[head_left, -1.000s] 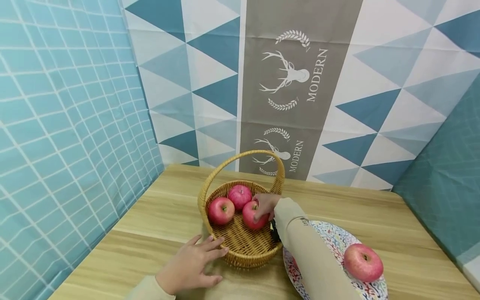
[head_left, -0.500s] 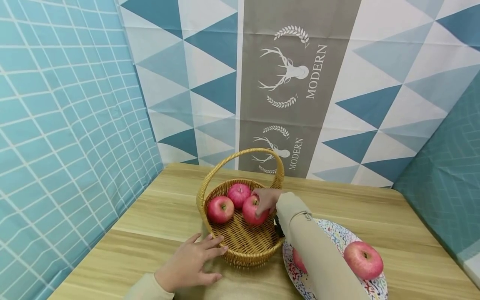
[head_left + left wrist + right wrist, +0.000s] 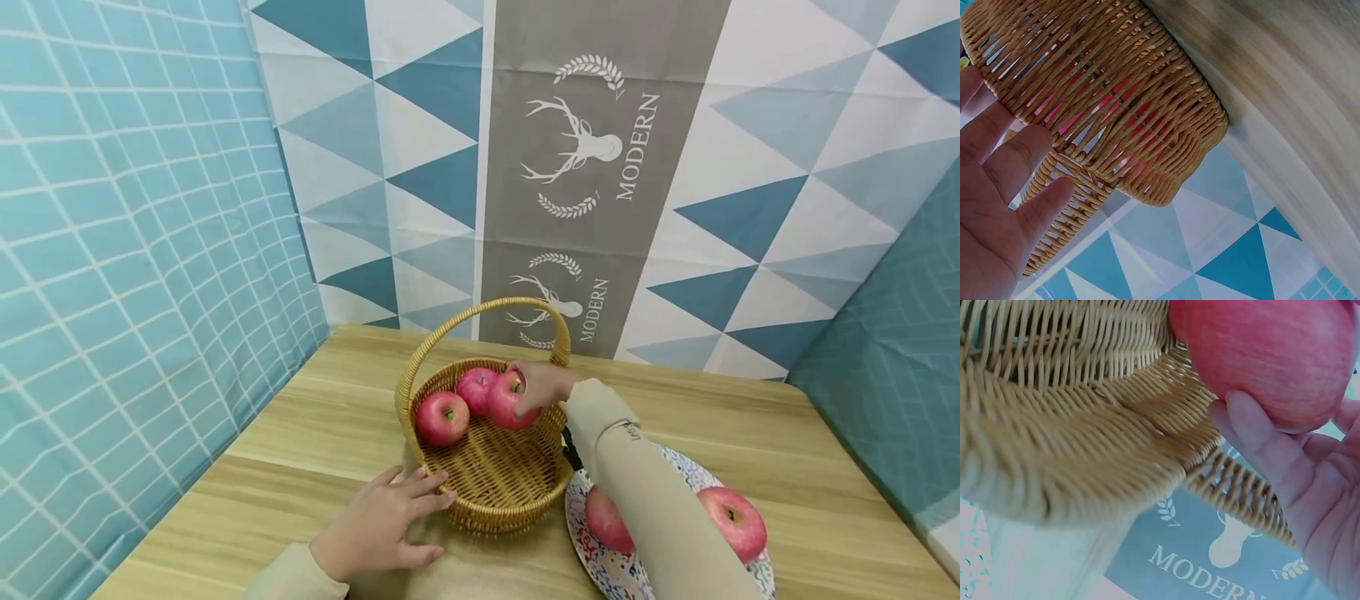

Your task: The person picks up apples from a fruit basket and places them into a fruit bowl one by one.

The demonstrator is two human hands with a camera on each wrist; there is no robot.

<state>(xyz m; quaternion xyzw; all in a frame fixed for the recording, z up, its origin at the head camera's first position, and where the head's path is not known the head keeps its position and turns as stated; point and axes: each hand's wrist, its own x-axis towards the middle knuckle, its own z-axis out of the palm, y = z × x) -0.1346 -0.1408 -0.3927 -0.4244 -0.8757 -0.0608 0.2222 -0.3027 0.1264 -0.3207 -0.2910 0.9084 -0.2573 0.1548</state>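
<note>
My right hand [image 3: 546, 385] grips a red apple [image 3: 508, 403] inside the wicker basket [image 3: 491, 515], near its right rim. In the right wrist view the thumb and fingers wrap the held apple [image 3: 1272, 356]. Two more apples lie at the back left of the basket: a red one [image 3: 442, 418] and a pinker one [image 3: 476, 390] that the held apple overlaps. My left hand [image 3: 382, 525] rests with spread fingers at the basket's front left rim. In the left wrist view its fingertips touch the woven side [image 3: 1104, 94].
A patterned plate [image 3: 588, 560] stands right of the basket, partly under my right forearm. On it are one apple [image 3: 738, 521] at the right and another [image 3: 606, 521] half hidden by the sleeve. The arched handle [image 3: 498, 303] rises over the basket. Patterned cloth [image 3: 420, 167] backs the wooden table [image 3: 285, 467].
My right hand has lifted the apple a little and shifted it up and to the right, toward the back of the basket. My left hand has stayed at the rim.
</note>
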